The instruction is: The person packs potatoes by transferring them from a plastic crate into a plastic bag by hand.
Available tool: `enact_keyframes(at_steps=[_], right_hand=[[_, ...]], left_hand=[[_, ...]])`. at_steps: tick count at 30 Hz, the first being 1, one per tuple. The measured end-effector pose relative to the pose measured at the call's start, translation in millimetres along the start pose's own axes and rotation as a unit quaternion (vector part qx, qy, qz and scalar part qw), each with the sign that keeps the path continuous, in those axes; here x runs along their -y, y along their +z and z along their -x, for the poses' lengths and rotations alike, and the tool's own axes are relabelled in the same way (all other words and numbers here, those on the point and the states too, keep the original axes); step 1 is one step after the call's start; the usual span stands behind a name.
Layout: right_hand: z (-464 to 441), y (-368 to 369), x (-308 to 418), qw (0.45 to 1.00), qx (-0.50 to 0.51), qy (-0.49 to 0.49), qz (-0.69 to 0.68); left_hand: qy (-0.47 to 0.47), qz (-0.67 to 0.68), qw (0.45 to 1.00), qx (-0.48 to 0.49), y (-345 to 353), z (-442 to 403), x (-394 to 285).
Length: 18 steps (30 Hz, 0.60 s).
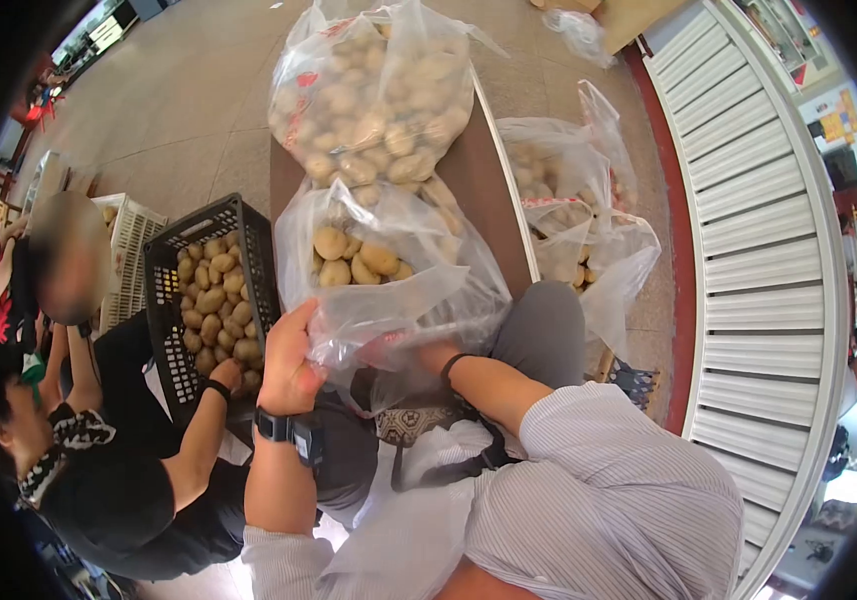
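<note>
A clear plastic bag (399, 320) of potatoes (377, 258) lies in front of me on a brown bench (504, 190), its mouth toward me. My left hand (291, 360), with a dark watch at the wrist, is closed on the left edge of the bag's mouth. At the near side of the same bag is my right hand (437, 354), wearing a dark wristband. Plastic covers its fingers, so their grip is hidden. Just beyond, a fuller clear bag (374, 95) of potatoes with red print stands on the bench.
A black crate (162, 330) of potatoes stands at left, with a co-worker's hand (227, 376) at its near end. Behind it is a white crate (134, 250). More bagged potatoes (579, 215) sit on the floor at right, beside a white slatted barrier (759, 270).
</note>
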State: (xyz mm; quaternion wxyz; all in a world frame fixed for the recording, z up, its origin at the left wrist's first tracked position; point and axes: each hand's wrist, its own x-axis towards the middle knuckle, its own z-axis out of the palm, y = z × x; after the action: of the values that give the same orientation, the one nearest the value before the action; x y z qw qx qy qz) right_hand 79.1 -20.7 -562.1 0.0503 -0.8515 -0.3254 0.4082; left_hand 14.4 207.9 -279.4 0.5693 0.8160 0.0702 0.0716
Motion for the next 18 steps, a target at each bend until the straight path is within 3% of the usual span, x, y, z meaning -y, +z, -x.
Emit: enact_keyframes(at_steps=[3, 5, 9, 12, 13, 15, 16, 17, 18], right_hand=[[10, -7, 1, 0.999, -0.004, -0.021, 0.028], [16, -14, 3, 0.999, 0.016, -0.019, 0.039], [28, -29, 15, 0.997, 0.046, -0.032, 0.055], [11, -10, 7, 0.993, 0.078, -0.091, -0.001], [-12, 22, -3, 0.993, 0.035, -0.107, 0.032], [12, 0, 7, 0.989, -0.058, -0.135, 0.01], [26, -14, 14, 0.987, -0.062, -0.146, 0.013], [41, -27, 19, 0.994, -0.005, -0.107, 0.005], [48, -33, 20, 0.997, 0.051, -0.064, -0.003]], left_hand=[[-0.129, 0.126, 0.981, -0.076, 8, -8, -1], [-0.315, 0.367, 0.868, -0.111, 6, -17, -15], [-0.305, 0.354, 0.871, -0.152, 16, -27, -41], [-0.275, 0.28, 0.907, -0.153, 13, -22, -11], [-0.237, 0.266, 0.918, -0.173, 17, -23, -17], [-0.287, 0.086, 0.915, -0.272, 17, -27, -16], [-0.283, 0.081, 0.913, -0.281, 18, -27, -13], [-0.174, -0.083, 0.909, -0.371, 20, -27, -9], [-0.059, -0.242, 0.862, -0.442, 21, -27, -15]])
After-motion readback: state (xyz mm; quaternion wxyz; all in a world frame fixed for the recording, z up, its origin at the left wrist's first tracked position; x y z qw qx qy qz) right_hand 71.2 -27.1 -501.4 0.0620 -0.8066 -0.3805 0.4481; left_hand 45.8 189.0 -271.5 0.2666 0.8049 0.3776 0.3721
